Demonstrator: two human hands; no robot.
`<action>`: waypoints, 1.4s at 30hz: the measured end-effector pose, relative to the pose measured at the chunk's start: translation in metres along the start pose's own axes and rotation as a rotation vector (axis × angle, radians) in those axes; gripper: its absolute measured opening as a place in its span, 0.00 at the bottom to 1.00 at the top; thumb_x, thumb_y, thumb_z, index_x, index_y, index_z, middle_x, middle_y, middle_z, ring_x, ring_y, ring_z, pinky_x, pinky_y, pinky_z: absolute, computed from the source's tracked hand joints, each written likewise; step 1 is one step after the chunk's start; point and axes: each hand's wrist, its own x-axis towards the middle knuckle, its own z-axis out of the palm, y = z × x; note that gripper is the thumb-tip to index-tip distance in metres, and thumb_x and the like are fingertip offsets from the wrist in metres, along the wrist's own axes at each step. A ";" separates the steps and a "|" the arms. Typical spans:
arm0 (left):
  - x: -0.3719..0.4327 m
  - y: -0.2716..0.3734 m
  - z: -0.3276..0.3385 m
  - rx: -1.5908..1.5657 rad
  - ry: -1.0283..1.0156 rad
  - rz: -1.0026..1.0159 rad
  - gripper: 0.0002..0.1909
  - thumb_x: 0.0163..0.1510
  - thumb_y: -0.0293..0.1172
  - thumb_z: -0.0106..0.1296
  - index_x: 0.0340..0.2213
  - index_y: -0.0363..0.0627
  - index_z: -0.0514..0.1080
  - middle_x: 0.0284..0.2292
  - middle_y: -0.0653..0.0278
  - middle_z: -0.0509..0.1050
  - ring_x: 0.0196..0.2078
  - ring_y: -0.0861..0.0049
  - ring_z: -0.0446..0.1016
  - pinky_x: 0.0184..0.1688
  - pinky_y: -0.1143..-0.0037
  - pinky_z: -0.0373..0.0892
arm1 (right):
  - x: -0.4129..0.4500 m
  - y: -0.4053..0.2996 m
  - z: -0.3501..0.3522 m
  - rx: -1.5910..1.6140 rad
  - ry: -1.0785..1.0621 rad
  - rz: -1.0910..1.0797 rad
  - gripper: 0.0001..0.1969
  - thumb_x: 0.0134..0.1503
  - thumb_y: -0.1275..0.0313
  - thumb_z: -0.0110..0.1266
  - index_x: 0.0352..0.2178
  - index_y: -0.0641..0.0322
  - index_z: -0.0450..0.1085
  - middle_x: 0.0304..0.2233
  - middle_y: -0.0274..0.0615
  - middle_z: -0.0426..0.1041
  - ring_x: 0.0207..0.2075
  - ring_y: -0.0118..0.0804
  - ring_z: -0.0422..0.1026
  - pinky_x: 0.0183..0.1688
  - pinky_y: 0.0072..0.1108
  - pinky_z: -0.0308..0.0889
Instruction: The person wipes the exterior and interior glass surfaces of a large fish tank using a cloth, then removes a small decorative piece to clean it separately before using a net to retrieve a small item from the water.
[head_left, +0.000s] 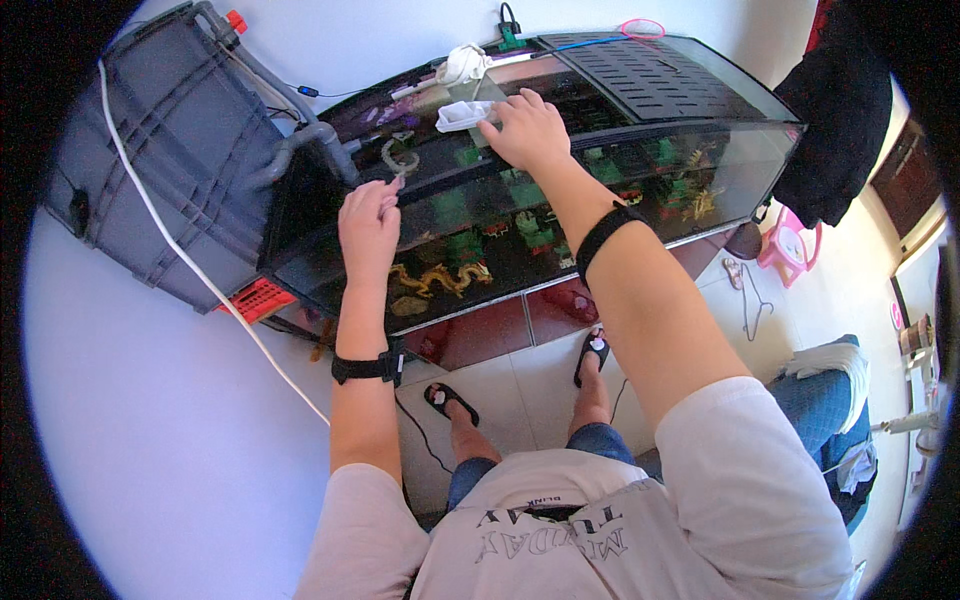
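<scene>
A glass aquarium (517, 202) with dark rims stands before me, holding green ornaments and a golden dragon ornament (442, 281). My left hand (369, 225) is at its left front rim, fingers curled, with something small and greyish at the fingertips that I cannot make out. Over the top of the tank, my right hand (529, 131) is at the right end of a white container or packet (461, 116), which its fingers seem to hold. A pale curved tube or ring (400, 157) shows inside the open left part, beyond my left hand.
A grey plastic tank (180, 150) with grey pipes (322, 139) adjoins on the left. On the aquarium's top lie a white cloth (465, 64), a slotted black cover (660, 82) and a net with a blue handle (585, 45). A white cable (172, 240) hangs at left.
</scene>
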 end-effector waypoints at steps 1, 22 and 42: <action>-0.002 -0.008 -0.004 0.016 -0.013 0.016 0.09 0.43 0.21 0.50 0.31 0.39 0.72 0.35 0.57 0.74 0.39 0.59 0.72 0.43 0.66 0.67 | -0.001 0.003 0.000 -0.004 0.002 -0.002 0.26 0.59 0.48 0.41 0.43 0.57 0.73 0.48 0.45 0.70 0.59 0.45 0.58 0.56 0.37 0.57; 0.012 0.039 0.032 -0.194 0.052 -0.209 0.06 0.48 0.24 0.48 0.30 0.43 0.74 0.29 0.61 0.74 0.32 0.67 0.71 0.35 0.70 0.67 | -0.001 0.005 0.006 0.006 0.111 -0.022 0.25 0.56 0.48 0.44 0.41 0.56 0.74 0.45 0.45 0.72 0.54 0.44 0.62 0.52 0.37 0.59; 0.050 0.012 -0.033 -0.891 -0.083 -0.779 0.21 0.61 0.42 0.38 0.47 0.37 0.68 0.43 0.60 0.73 0.46 0.72 0.70 0.52 0.71 0.62 | -0.052 -0.074 -0.024 0.656 0.479 -0.412 0.10 0.49 0.77 0.52 0.35 0.60 0.68 0.39 0.42 0.69 0.42 0.48 0.68 0.44 0.32 0.68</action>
